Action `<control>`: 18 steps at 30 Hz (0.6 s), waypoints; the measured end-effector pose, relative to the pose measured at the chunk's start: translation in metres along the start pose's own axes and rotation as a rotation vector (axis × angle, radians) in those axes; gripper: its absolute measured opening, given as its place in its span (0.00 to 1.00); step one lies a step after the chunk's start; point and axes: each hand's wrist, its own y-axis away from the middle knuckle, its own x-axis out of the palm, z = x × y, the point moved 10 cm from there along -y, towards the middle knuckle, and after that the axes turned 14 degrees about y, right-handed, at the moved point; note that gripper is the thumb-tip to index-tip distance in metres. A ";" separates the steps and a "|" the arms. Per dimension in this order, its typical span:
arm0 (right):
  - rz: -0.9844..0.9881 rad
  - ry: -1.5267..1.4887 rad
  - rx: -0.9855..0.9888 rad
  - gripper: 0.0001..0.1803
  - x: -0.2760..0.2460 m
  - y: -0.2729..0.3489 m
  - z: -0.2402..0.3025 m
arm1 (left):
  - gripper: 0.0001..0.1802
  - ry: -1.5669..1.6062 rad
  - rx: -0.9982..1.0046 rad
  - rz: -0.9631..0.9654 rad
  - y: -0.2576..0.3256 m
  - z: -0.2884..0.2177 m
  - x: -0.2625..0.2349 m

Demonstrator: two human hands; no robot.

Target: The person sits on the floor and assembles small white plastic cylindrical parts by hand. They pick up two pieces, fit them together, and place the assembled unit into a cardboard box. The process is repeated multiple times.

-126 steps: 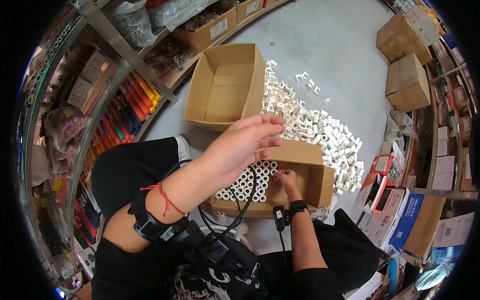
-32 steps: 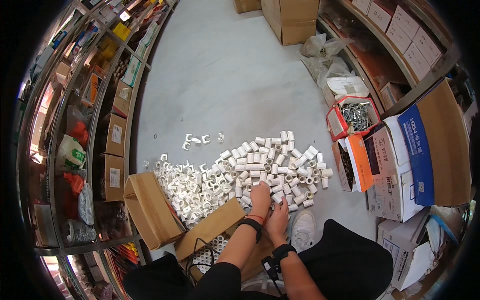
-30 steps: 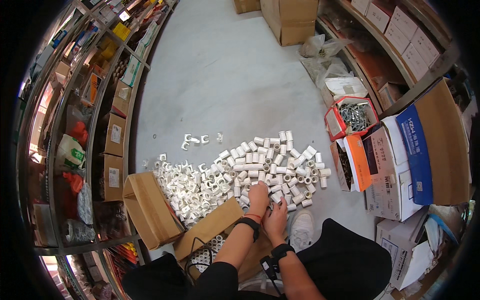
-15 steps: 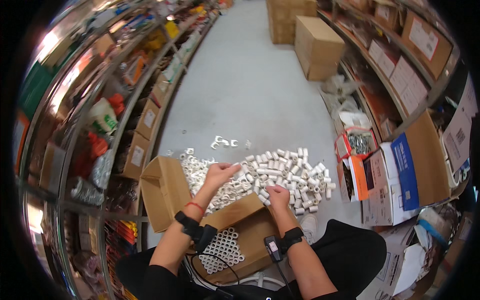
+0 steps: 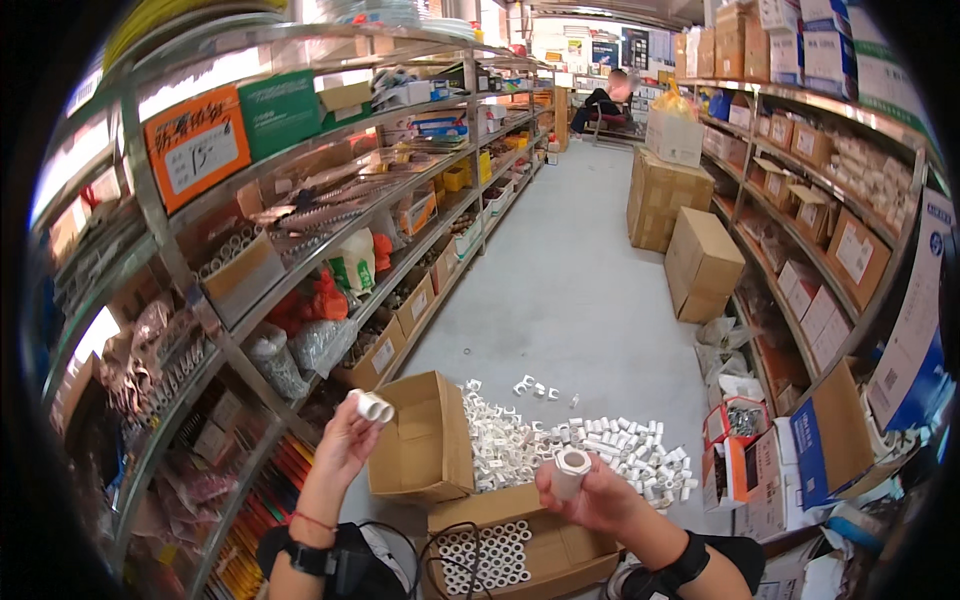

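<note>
My left hand is raised on the left, its fingers closed on white pipe couplings; two round openings show side by side. To the right, my right hand grips a larger white pipe fitting with a hexagonal rim, its open end facing up. Below and between the hands lies a cardboard box with white couplings standing on end in close rows. Beyond it, a heap of loose couplings spreads over the floor, beside a heap of small white clip-like pieces.
A second open cardboard box tilts beside the heap. Metal shelving lines the left; more shelves stand on the right. Large cartons sit along the right aisle, with smaller boxes nearer. Far off, a person sits.
My view has tipped up, showing more of the aisle. From over the heap, my hands have moved apart, the left one to the left with couplings; the right now holds up a hex-rimmed fitting.
</note>
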 end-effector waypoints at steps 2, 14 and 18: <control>0.048 -0.055 0.020 0.25 0.019 0.004 -0.013 | 0.26 0.066 -0.038 0.026 0.019 -0.002 -0.005; 0.020 0.014 0.301 0.42 0.095 -0.025 -0.080 | 0.25 0.279 -0.180 0.143 0.034 0.008 -0.007; 0.017 0.171 0.196 0.34 0.056 -0.033 -0.082 | 0.24 0.253 -0.184 0.251 0.024 0.020 0.013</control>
